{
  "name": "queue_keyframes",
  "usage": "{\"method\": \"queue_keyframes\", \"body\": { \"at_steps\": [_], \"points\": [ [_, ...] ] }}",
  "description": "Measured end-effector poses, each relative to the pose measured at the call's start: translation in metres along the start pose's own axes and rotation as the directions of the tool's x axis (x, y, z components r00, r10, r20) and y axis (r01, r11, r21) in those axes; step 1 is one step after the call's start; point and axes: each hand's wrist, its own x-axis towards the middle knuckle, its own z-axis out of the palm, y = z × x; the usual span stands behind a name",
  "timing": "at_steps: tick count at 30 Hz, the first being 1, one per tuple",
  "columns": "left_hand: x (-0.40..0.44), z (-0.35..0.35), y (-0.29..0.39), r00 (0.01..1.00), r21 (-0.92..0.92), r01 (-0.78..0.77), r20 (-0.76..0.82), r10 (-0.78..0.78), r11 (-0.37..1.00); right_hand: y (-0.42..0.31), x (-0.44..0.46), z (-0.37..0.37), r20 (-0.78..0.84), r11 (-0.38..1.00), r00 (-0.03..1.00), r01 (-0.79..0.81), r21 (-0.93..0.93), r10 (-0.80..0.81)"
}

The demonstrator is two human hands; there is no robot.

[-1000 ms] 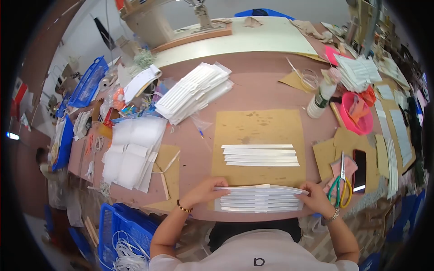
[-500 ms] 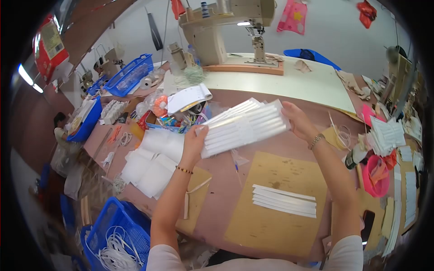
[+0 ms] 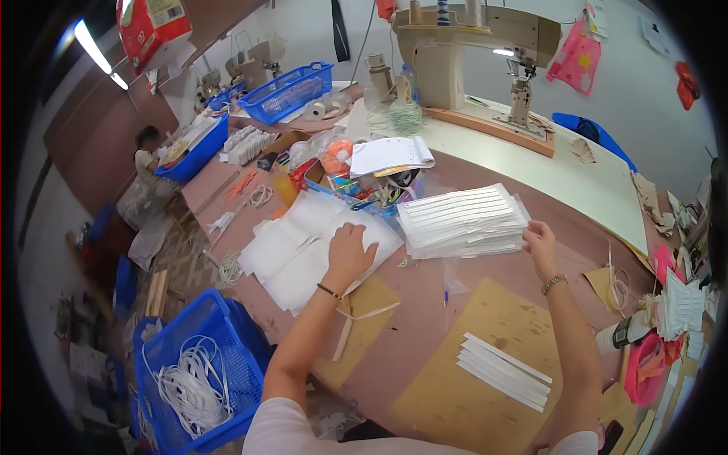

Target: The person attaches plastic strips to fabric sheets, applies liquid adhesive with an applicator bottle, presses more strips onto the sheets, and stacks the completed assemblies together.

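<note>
My left hand [image 3: 351,254] lies with fingers spread on white thin sheets [image 3: 303,246], which overlap on the table. At the right edge of a stack of white strip bundles [image 3: 464,220] is my right hand [image 3: 541,246], its fingers loosely bent and thumb apart. The stack lies flat, its top bundle showing parallel white strips with a band across them. Several loose white strips [image 3: 504,371] rest fanned on a tan board [image 3: 447,387] in front of me.
A box of small tools [image 3: 364,193] with an open notepad [image 3: 391,155] on it stands behind the sheets. A blue basket [image 3: 258,341] of white cord is at lower left. A sewing machine [image 3: 436,68] stands at the back. Another person [image 3: 148,159] sits far left.
The bundle I held up in both hands now lies on the stack. My left hand has moved onto the white sheets; my right hand stays by the stack's edge. The view has turned left.
</note>
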Motion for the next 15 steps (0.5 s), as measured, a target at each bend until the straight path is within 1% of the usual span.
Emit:
{"method": "queue_keyframes", "body": {
  "at_steps": [1,2,3,4,5,6,7,8,9,10,11,12,13,14,15],
  "points": [
    [-0.019,-0.008,-0.002,0.999,0.179,-0.002,0.05,-0.007,0.984,-0.001,-0.011,-0.003,0.027,1.0,1.0,0.0,-0.003,0.0],
    [-0.033,-0.015,-0.004,0.995,0.351,-0.016,0.097,-0.019,0.936,-0.002,-0.021,-0.004,0.031,1.0,1.0,-0.002,-0.007,0.002],
    [-0.042,-0.015,-0.012,0.995,0.35,-0.013,0.095,-0.022,0.936,-0.006,-0.03,-0.003,0.07,1.0,0.998,0.01,-0.03,-0.008],
    [-0.051,-0.011,-0.023,0.996,0.402,-0.041,0.089,0.005,0.915,-0.008,-0.04,0.001,0.109,0.998,0.994,0.02,-0.053,-0.014],
    [-0.059,-0.006,-0.033,0.996,0.451,-0.069,0.085,0.034,0.89,-0.007,-0.049,0.007,0.111,0.998,0.994,0.018,-0.056,-0.012],
    [-0.06,-0.005,-0.037,0.996,0.449,-0.067,0.084,0.033,0.891,-0.007,-0.056,0.016,0.165,0.996,0.985,0.059,-0.06,-0.048],
    [-0.06,-0.005,-0.039,0.991,0.434,-0.088,0.134,0.033,0.896,-0.009,-0.067,0.025,0.22,0.993,0.972,0.096,-0.063,-0.08],
    [-0.06,-0.005,-0.041,0.983,0.417,-0.109,0.183,0.034,0.902,-0.011,-0.078,0.033,0.219,0.993,0.973,0.093,-0.067,-0.076],
    [-0.056,-0.009,-0.041,0.982,0.415,-0.11,0.184,0.035,0.903,-0.017,-0.09,0.044,0.311,0.991,0.949,0.093,-0.095,-0.06],
    [-0.051,-0.014,-0.041,0.975,0.36,-0.069,0.224,-0.015,0.93,-0.019,-0.104,0.054,0.398,0.988,0.917,0.092,-0.122,-0.036],
    [-0.048,-0.018,-0.04,0.962,0.306,-0.024,0.267,-0.061,0.952,-0.02,-0.116,0.063,0.394,0.989,0.919,0.084,-0.123,-0.029],
    [-0.044,-0.024,-0.038,0.96,0.303,-0.029,0.274,-0.058,0.952,-0.02,-0.127,0.071,0.478,0.996,0.879,0.031,-0.079,0.01],
    [-0.042,-0.031,-0.036,0.962,0.184,0.072,0.248,-0.117,0.98,-0.021,-0.139,0.078,0.557,0.999,0.829,-0.029,-0.038,0.045],
    [-0.039,-0.038,-0.033,0.957,0.059,0.168,0.23,-0.177,0.984,-0.024,-0.151,0.085,0.55,0.999,0.834,-0.038,-0.037,0.052],
    [-0.036,-0.046,-0.031,0.955,0.056,0.161,0.242,-0.169,0.985,-0.029,-0.163,0.091,0.582,0.995,0.807,-0.1,-0.03,0.099]
  ]
}}
